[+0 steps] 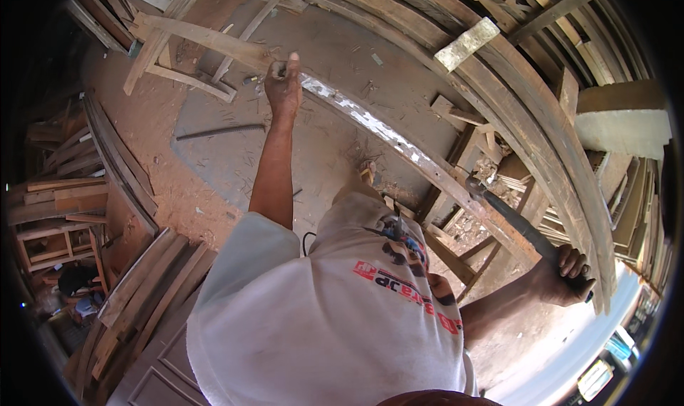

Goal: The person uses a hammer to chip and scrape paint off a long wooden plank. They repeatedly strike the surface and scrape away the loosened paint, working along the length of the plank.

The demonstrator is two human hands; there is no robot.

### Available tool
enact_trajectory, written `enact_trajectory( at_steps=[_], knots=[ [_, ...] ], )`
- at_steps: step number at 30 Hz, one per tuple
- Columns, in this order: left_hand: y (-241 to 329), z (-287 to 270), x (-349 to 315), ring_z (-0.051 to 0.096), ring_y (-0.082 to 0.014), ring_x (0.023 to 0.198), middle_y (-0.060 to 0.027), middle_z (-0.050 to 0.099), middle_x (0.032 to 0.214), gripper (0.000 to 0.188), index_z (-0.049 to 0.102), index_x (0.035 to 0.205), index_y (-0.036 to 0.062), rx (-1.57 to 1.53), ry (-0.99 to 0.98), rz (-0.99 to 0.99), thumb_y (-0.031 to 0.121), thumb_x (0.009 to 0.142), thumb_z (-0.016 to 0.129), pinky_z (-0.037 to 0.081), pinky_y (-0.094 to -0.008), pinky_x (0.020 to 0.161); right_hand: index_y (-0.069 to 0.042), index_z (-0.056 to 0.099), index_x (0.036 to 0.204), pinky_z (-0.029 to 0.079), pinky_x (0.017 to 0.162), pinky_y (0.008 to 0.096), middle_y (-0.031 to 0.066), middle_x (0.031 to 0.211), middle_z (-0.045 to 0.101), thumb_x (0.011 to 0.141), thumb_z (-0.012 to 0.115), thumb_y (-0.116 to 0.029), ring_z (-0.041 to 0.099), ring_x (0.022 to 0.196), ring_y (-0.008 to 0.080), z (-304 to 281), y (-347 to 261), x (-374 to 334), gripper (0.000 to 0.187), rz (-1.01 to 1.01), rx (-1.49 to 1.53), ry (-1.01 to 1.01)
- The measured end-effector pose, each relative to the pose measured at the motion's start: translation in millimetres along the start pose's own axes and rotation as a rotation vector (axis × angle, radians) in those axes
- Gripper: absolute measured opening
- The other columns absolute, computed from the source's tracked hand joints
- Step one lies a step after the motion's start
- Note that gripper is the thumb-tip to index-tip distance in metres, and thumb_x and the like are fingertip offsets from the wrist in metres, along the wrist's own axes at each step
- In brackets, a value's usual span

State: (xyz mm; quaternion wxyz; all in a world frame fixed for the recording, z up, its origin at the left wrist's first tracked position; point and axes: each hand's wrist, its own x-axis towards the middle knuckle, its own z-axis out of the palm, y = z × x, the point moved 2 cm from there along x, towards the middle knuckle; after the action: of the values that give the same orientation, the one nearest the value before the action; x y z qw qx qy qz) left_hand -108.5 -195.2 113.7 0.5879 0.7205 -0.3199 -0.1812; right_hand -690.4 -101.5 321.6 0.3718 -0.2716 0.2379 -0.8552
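A long narrow wooden board (434, 169) with flaking white paint along its middle runs slantwise from the upper left to the lower right. My left hand (283, 86) grips it, fingers wrapped round it and thumb up. At the right, my right hand (565, 276) is closed round the end of the dark handle of a hammer (520, 224). The hammer's head lies over or beside the board's edge; whether they touch I cannot tell. Below the board my foot shows in a sandal (367, 171).
Long stacked beams (527, 99) curve past on the right, with a pale block (467, 44) on top. A dark metal bar (221, 131) and scattered nails lie on the floor. Wooden frame pieces (192, 81) lie at upper left; timber piles (135, 292) stand at left.
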Motion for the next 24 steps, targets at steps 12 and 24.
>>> enact_trajectory(
  at_steps=[12,24],
  knots=[
    [-24.9,4.6,2.1,0.054,-0.0493,0.112,-0.0302,0.06,0.117,0.051,0.064,0.115,-0.0027,0.612,0.096,0.312,0.04,0.088,0.072,0.04,-0.0589,0.098,-0.006,0.058,0.078,0.03,0.052,0.0276,0.0007,0.062,0.034,0.101,0.05,-0.024,0.031,0.052,0.0123,33.1,47.8,-7.8,0.03,0.07,-0.119,-0.107],
    [106.8,42.7,-53.2,0.06,-0.0287,0.109,-0.0141,0.064,0.111,0.03,0.063,0.112,0.0055,0.225,-0.581,0.691,0.025,0.091,0.072,0.046,-0.0453,0.097,-0.002,0.061,0.084,0.029,0.056,0.0292,0.0009,0.066,0.035,0.102,0.055,-0.029,0.031,0.057,0.0129,75.7,78.8,-14.9,0.033,0.148,-0.011,-0.227]
  ],
)
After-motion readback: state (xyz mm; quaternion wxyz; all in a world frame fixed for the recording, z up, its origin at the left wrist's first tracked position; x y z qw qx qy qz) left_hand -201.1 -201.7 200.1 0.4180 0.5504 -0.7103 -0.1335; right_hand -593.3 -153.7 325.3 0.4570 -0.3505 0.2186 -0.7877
